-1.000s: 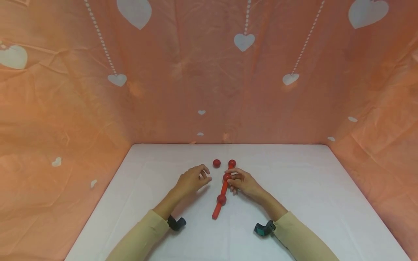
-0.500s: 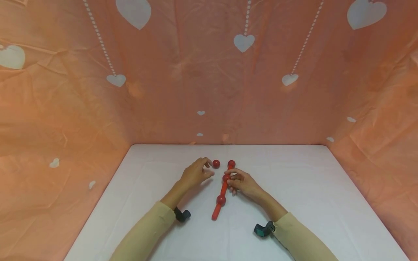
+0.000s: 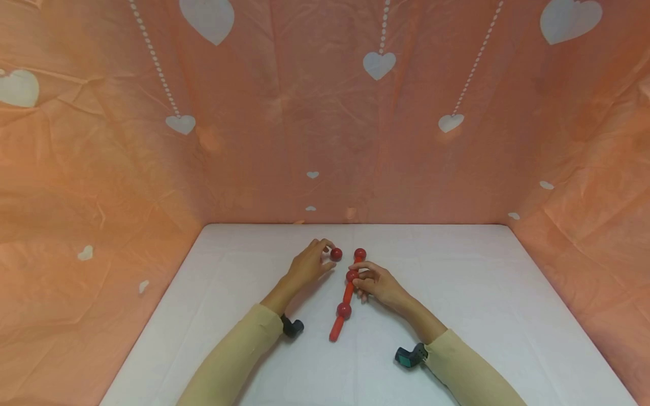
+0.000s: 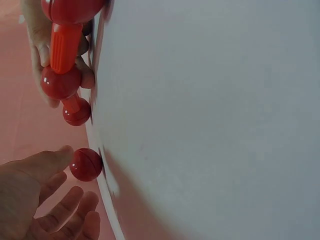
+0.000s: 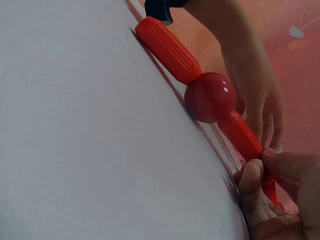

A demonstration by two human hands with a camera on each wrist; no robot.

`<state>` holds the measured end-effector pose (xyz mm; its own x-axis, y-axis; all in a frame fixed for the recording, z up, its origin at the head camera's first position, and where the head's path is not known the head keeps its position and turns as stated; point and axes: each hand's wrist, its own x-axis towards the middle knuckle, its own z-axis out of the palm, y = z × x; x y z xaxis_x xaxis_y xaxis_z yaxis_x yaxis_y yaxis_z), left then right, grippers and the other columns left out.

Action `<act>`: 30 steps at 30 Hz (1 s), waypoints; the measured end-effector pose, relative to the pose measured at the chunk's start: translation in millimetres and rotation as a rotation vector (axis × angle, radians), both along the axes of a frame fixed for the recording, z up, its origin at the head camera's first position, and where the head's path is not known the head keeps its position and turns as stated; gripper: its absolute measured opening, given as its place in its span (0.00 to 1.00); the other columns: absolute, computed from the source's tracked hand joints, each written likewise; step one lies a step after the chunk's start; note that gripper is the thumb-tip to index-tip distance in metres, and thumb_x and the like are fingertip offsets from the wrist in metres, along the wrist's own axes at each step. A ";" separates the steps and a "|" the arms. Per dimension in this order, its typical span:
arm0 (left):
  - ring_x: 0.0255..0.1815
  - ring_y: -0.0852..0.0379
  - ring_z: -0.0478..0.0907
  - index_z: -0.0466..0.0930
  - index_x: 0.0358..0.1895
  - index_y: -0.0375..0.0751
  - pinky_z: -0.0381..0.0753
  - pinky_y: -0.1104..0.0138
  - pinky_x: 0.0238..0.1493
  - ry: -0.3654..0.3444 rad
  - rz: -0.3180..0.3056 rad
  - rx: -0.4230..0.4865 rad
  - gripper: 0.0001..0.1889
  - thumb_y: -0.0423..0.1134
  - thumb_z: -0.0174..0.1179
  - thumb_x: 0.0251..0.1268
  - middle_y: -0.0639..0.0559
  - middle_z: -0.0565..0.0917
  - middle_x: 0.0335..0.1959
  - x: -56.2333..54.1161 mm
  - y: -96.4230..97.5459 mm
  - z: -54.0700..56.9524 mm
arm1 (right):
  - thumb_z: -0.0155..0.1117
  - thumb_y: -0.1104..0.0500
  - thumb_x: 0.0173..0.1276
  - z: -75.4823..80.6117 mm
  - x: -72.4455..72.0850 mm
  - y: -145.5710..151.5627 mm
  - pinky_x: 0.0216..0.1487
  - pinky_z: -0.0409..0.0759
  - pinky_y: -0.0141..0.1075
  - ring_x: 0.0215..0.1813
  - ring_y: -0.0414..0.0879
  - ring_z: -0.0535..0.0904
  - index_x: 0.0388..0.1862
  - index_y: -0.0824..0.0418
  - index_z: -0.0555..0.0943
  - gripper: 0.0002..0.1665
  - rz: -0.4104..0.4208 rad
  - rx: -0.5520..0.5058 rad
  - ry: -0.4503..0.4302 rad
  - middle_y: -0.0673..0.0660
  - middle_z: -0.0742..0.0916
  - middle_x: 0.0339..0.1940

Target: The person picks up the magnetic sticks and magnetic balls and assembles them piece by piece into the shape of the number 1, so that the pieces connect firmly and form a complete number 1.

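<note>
A chain of red balls and ribbed red rods (image 3: 337,328) lies on the white table, running away from the person. My right hand (image 3: 384,288) pinches the chain at its middle ball (image 3: 352,276), thumb and fingers on it in the right wrist view. Another ball (image 5: 210,97) nearer the person sits between two rods, and one more (image 3: 360,254) caps the far end. A loose red ball (image 3: 336,255) rests left of that end. My left hand (image 3: 308,264) reaches beside this ball, forefinger at its upper left side and thumb lower, fingers spread loosely in the left wrist view.
The white table (image 3: 447,304) reaches back to an orange-pink cloth backdrop (image 3: 284,141) printed with pale hearts, which also hangs along both sides. Small dark devices are strapped at the left wrist (image 3: 293,327) and the right wrist (image 3: 412,356).
My left hand has moved forward and to the right, from short of the loose ball to right beside it. The right hand and the chain have stayed in place.
</note>
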<state>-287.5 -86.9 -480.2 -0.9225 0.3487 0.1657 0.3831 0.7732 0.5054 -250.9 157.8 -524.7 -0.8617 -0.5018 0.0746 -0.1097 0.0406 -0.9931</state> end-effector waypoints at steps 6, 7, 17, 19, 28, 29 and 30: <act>0.55 0.45 0.84 0.78 0.65 0.46 0.87 0.49 0.53 -0.014 0.017 -0.015 0.23 0.40 0.73 0.72 0.42 0.81 0.58 -5.2 4.7 -0.7 | 0.63 0.65 0.81 0.2 -0.7 0.2 0.36 0.86 0.32 0.32 0.44 0.82 0.73 0.71 0.73 0.26 -0.007 0.018 0.000 0.66 0.86 0.42; 0.55 0.45 0.84 0.78 0.66 0.46 0.87 0.49 0.53 -0.018 0.018 -0.020 0.23 0.41 0.73 0.72 0.41 0.81 0.59 -5.8 5.3 -1.1 | 0.63 0.65 0.82 0.3 -0.7 0.4 0.36 0.86 0.32 0.32 0.44 0.82 0.73 0.71 0.73 0.26 -0.008 0.022 0.001 0.66 0.86 0.42; 0.56 0.46 0.83 0.78 0.70 0.47 0.86 0.49 0.54 -0.034 0.023 -0.056 0.26 0.40 0.72 0.72 0.41 0.82 0.58 -9.0 10.4 -3.5 | 0.63 0.64 0.82 1.3 0.1 2.3 0.38 0.86 0.32 0.34 0.45 0.83 0.74 0.71 0.72 0.26 0.003 0.006 -0.005 0.66 0.86 0.44; 0.55 0.45 0.84 0.79 0.69 0.46 0.86 0.49 0.53 -0.025 0.023 -0.061 0.25 0.40 0.72 0.72 0.41 0.82 0.58 -9.4 11.0 -3.8 | 0.63 0.65 0.82 0.7 0.0 2.3 0.38 0.86 0.32 0.34 0.44 0.83 0.74 0.71 0.72 0.27 0.007 0.001 -0.007 0.65 0.86 0.44; 0.56 0.45 0.85 0.80 0.64 0.45 0.85 0.48 0.56 -0.028 0.067 -0.072 0.19 0.39 0.70 0.75 0.42 0.84 0.55 -11.0 13.5 -6.8 | 0.64 0.66 0.80 -0.3 -1.0 1.5 0.38 0.87 0.32 0.35 0.44 0.84 0.74 0.72 0.72 0.27 0.007 -0.009 -0.012 0.61 0.87 0.42; 0.56 0.45 0.85 0.80 0.63 0.44 0.85 0.49 0.56 -0.027 0.070 -0.070 0.18 0.40 0.70 0.75 0.43 0.84 0.54 -11.4 13.7 -7.1 | 0.64 0.66 0.80 0.0 -0.9 1.6 0.38 0.87 0.32 0.35 0.44 0.84 0.74 0.72 0.72 0.27 0.007 -0.010 -0.010 0.62 0.87 0.42; 0.55 0.46 0.85 0.80 0.62 0.44 0.85 0.49 0.55 -0.024 0.072 -0.070 0.18 0.40 0.70 0.75 0.43 0.84 0.54 -11.9 13.7 -7.4 | 0.64 0.66 0.80 0.5 -0.7 1.6 0.38 0.86 0.32 0.34 0.44 0.84 0.73 0.72 0.72 0.27 0.005 -0.008 -0.006 0.63 0.87 0.42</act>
